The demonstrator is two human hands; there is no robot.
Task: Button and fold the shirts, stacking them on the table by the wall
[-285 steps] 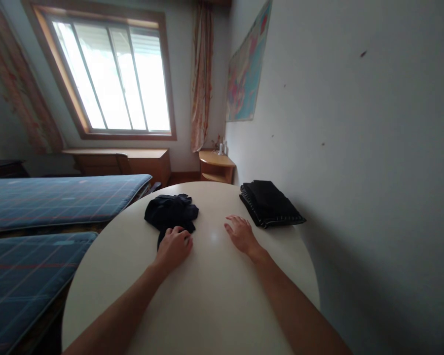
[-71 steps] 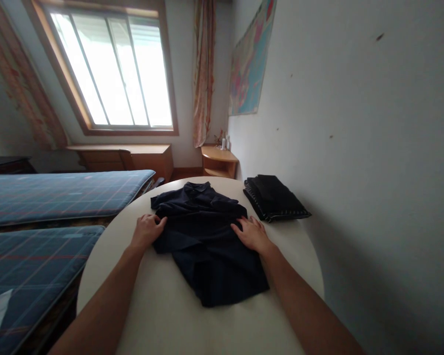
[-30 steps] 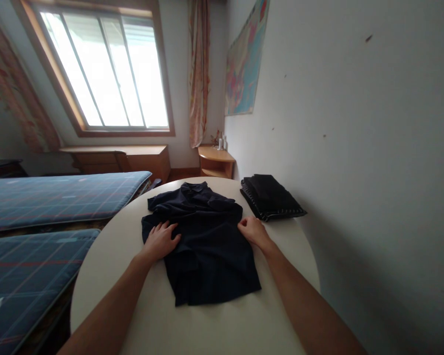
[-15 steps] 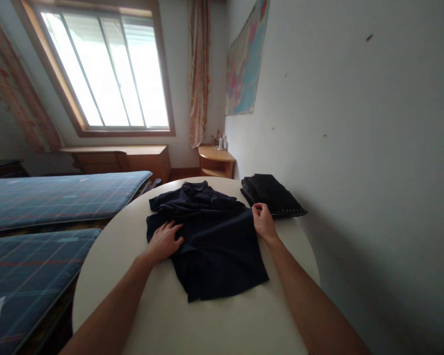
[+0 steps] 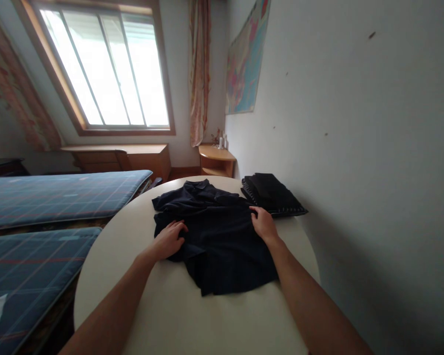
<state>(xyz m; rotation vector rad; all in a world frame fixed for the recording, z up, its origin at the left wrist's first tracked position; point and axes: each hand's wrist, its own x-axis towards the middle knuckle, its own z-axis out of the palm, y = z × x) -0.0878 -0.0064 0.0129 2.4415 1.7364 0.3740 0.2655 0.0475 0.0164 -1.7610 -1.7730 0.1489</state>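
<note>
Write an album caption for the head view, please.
Left hand on a dark collared shirt laid on a round pale table, right hand at the shirt's edge, folded black cloth nearby.

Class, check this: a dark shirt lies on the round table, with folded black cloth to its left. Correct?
The side is wrong: the head view shows the folded black cloth to the right of the dark shirt on the round table.

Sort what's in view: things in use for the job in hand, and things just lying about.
In use:
- dark shirt
- left hand, on the shirt
- right hand, at its right edge
- table, beneath it

Lying about, it seems:
- folded black cloth
- mattresses
- wall map
</note>
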